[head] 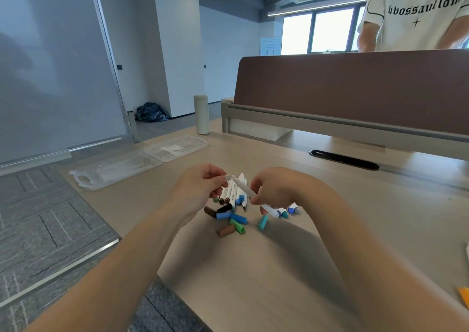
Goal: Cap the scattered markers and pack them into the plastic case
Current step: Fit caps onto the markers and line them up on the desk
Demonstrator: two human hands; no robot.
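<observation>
My right hand [272, 192] grips a white marker [245, 188] that slants up to the left above the desk. My left hand [200, 188] pinches a small white cap [227, 177] right at that marker's upper tip. Beneath the hands lie several white markers [234, 192] in a bunch. Loose caps [232, 221] in blue, teal, brown and black are scattered in front of them. The clear plastic case [121, 167] lies open and flat at the desk's far left, apart from both hands.
A white bottle [201, 114] stands at the desk's back left corner. A brown partition [355, 82] runs along the back, with a person in a white shirt [416, 14] behind it. A black cable slot [344, 159] sits at right. The desk edge drops to carpet at left.
</observation>
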